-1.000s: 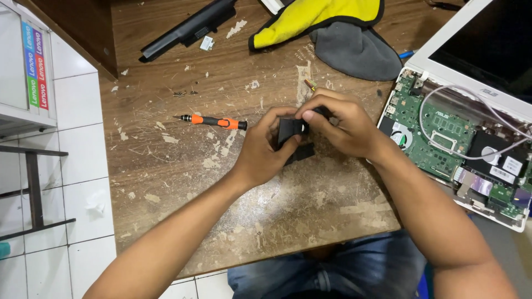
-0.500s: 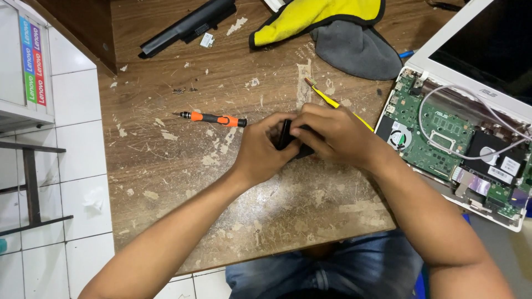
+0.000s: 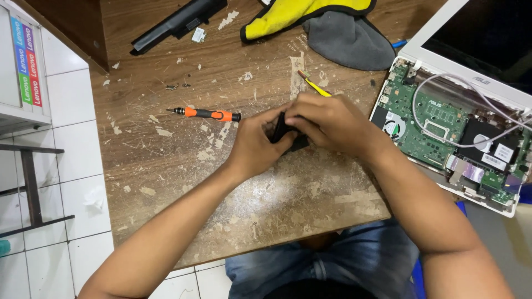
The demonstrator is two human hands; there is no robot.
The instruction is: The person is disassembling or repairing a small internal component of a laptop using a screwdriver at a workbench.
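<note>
Head view: left hand (image 3: 257, 145) and right hand (image 3: 331, 123) still pinch the small black part (image 3: 279, 130), now turned edge-on, above the counter (image 3: 166, 160).

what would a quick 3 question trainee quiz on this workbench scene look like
1. True or false: both hands grip the small black part.
2. What lies left of the left hand? A) orange-handled screwdriver B) hammer C) pliers
3. Fill in: the opened laptop with its green board exposed sits to the ____ of the right hand.

Key: 1 true; 2 A; 3 right
</note>
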